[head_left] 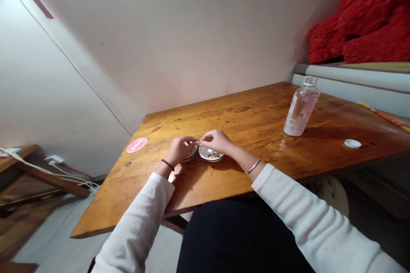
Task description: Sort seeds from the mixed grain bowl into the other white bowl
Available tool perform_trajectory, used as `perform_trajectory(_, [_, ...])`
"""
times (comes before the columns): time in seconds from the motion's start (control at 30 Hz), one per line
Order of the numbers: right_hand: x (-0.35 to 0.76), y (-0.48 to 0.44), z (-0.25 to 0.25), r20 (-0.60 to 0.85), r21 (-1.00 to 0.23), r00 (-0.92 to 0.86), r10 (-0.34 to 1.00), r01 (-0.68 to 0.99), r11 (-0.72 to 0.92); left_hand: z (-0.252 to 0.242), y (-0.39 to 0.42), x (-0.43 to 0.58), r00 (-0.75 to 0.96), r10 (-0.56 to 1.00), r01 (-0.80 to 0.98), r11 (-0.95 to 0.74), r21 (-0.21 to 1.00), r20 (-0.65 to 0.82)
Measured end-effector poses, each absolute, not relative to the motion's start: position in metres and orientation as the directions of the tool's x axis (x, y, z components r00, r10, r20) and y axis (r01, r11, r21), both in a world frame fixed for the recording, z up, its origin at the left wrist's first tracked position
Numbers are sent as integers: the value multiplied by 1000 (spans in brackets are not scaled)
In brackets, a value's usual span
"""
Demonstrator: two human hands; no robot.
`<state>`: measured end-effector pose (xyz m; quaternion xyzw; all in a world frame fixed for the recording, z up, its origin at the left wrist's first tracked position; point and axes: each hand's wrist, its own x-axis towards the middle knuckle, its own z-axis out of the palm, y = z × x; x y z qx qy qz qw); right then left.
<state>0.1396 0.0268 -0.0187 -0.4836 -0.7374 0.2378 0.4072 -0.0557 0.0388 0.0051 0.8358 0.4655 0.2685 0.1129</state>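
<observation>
My left hand (179,150) and my right hand (217,140) meet fingertip to fingertip just above two small bowls. Both are closed in a pinch; whatever lies between the fingertips is too small to make out. Below my right hand sits a white bowl (205,153) holding small dark and pale pieces. The other bowl (189,159), partly covered by my left hand, contains small pale pieces. A dark beaded bracelet (168,164) circles my left wrist, and a metal bangle (253,166) my right.
On the wooden table (179,183), an uncapped clear bottle (301,108) stands to the right, near a white cap (352,143). A round pink sticker (136,145) is at the left. Behind, red fluffy material (368,21) rests on a raised surface. Cables (64,172) hang at far left.
</observation>
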Motion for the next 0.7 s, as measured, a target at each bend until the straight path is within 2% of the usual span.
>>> perform_trajectory(0.37, [140, 28, -20, 329, -758, -234, 915, 513, 403, 4, 38, -56, 450, 817, 694, -575, 435, 361])
perform_trajectory(0.53, [140, 30, -24, 304, -788, -260, 916, 471, 396, 5, 38, -55, 429, 827, 679, -560, 475, 363])
perform_trajectory(0.7, [140, 29, -22, 279, -809, -206, 938, 476, 346, 8, 35, -53, 406, 839, 644, -544, 538, 363])
